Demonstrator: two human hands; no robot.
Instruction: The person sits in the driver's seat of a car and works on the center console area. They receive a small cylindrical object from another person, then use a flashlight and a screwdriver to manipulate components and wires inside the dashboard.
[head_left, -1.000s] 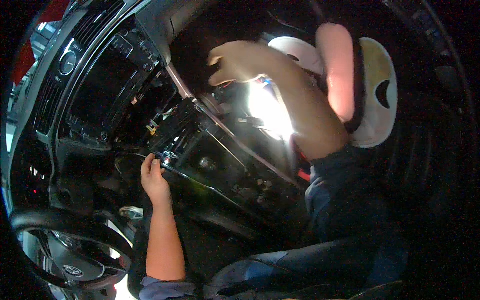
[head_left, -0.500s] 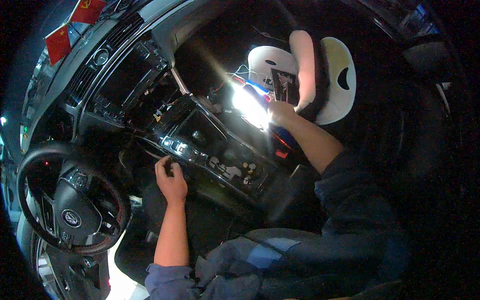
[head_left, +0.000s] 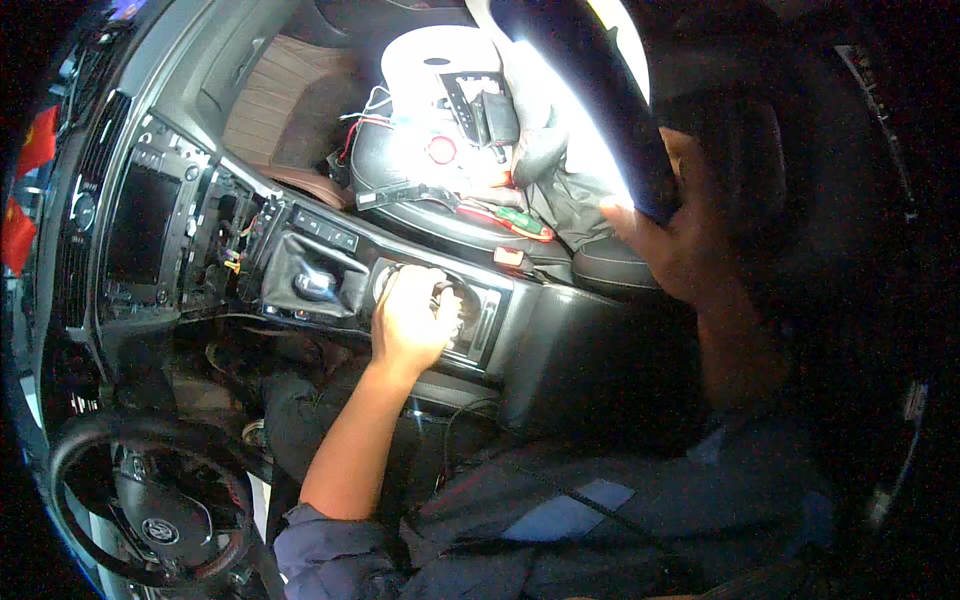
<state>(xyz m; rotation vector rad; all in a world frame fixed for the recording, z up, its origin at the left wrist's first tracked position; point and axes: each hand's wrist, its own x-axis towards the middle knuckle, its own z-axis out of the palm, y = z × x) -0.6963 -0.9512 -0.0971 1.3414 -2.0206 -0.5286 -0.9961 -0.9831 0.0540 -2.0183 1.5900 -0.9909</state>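
Note:
My right hand (head_left: 665,245) grips the lower end of a long work light (head_left: 600,90), raised over the passenger seat, its dark back toward me and its bright face turned left. Down at the centre console, my left hand (head_left: 412,315) reaches into the cup holder (head_left: 465,305), fingers curled. Small pieces show in the cup holder by the fingertips; whether any are in the grip I cannot make out. Just left of this hand stands the gear lever (head_left: 315,283) in its dark boot.
On the passenger seat (head_left: 385,180) lie a white cap (head_left: 440,65), a black bracket-like part (head_left: 465,110), wires and a green-and-red hand tool (head_left: 520,222). A red seat-belt buckle (head_left: 510,257) sits beside the console. The steering wheel (head_left: 150,500) is lower left; the dashboard (head_left: 140,240) has exposed openings.
My right hand has lifted the work light off the seat, up and to the right. The left hand has moved from beside the console into the cup holder. The view has shifted.

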